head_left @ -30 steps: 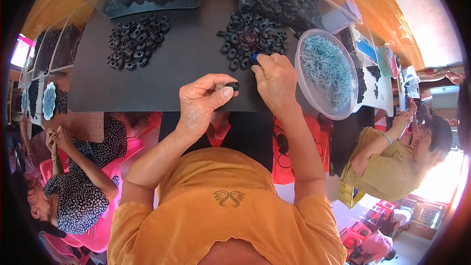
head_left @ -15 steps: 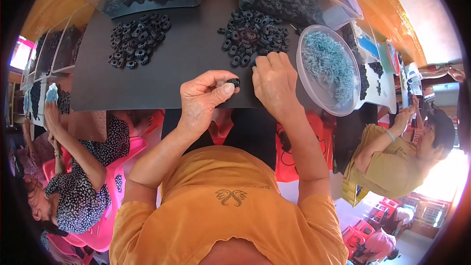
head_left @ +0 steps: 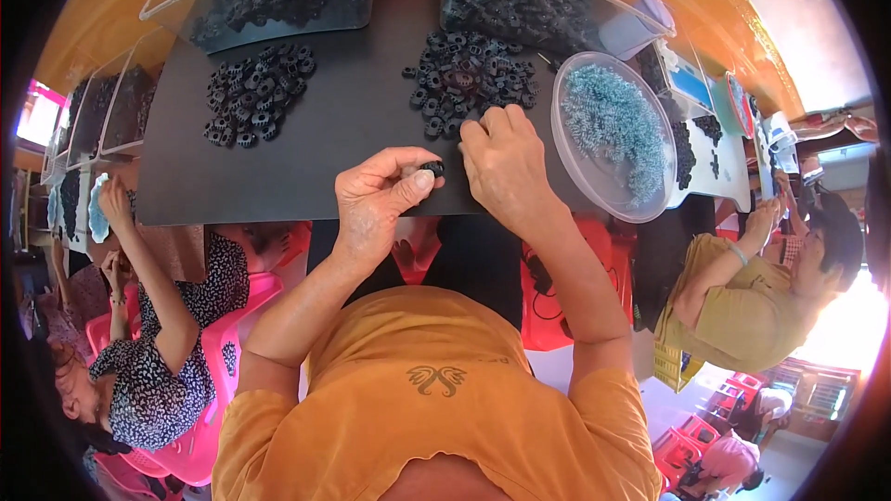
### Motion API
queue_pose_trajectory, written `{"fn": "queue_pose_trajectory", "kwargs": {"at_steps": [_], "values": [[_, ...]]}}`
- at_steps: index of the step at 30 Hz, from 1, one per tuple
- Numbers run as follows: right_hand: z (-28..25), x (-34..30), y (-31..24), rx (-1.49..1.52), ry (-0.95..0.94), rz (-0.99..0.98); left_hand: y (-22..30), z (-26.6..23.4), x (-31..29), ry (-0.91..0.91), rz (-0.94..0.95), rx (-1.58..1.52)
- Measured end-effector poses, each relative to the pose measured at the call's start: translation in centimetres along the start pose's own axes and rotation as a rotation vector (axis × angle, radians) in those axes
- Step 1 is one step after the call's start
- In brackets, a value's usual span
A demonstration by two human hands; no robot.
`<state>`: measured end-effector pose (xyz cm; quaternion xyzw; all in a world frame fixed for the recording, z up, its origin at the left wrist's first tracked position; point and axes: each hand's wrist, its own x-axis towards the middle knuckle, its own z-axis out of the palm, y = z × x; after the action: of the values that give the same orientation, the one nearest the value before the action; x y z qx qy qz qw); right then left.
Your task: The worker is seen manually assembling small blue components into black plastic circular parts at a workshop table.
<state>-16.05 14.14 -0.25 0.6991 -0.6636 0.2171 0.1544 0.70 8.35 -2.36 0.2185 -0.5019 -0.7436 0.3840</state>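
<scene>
My left hand (head_left: 379, 197) pinches a small black plastic part (head_left: 433, 168) between thumb and fingers, just over the front edge of the dark table. Close to its right, my right hand (head_left: 504, 160) is closed with bent fingers; whatever they grip, if anything, is hidden behind the knuckles. Its fingertips are by the near side of a pile of black plastic parts (head_left: 464, 79). A second pile of similar parts (head_left: 255, 97) lies farther left. To the right stands a round clear tub (head_left: 574, 153) holding many tiny pale-blue pieces (head_left: 617, 121) that look like coils.
Two clear bins (head_left: 306, 23) (head_left: 520, 19) full of black parts line the table's (head_left: 357, 97) far side. White cups (head_left: 636, 28) stand at the back right. One co-worker (head_left: 158, 353) sits at the left, another (head_left: 752, 288) at the right. Red and pink plastic stools surround us.
Both hands have shifted slightly left, with the left still pinching the black part. The right hand has drawn a little nearer to it. At the left, the co-worker's hand has moved.
</scene>
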Motion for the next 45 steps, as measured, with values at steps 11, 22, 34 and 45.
{"fn": "queue_pose_trajectory", "kwargs": {"at_steps": [11,22,34,45], "values": [[0.1,-0.6,0.2,-0.052,-0.005,0.018,0.0,0.0,-0.1,0.006,-0.001,-0.005],[-1.7,-1.1,-0.8,0.866,-0.043,0.691,0.7,0.2,0.3,0.019,-0.085,0.009],[-1.7,-0.7,-4.3,1.377,0.09,0.816,0.5,0.4,0.0,0.033,-0.047,0.021],[-1.8,-1.3,-4.1,1.195,0.058,0.656,0.4,0.3,-0.1,-0.001,-0.036,0.001]]}}
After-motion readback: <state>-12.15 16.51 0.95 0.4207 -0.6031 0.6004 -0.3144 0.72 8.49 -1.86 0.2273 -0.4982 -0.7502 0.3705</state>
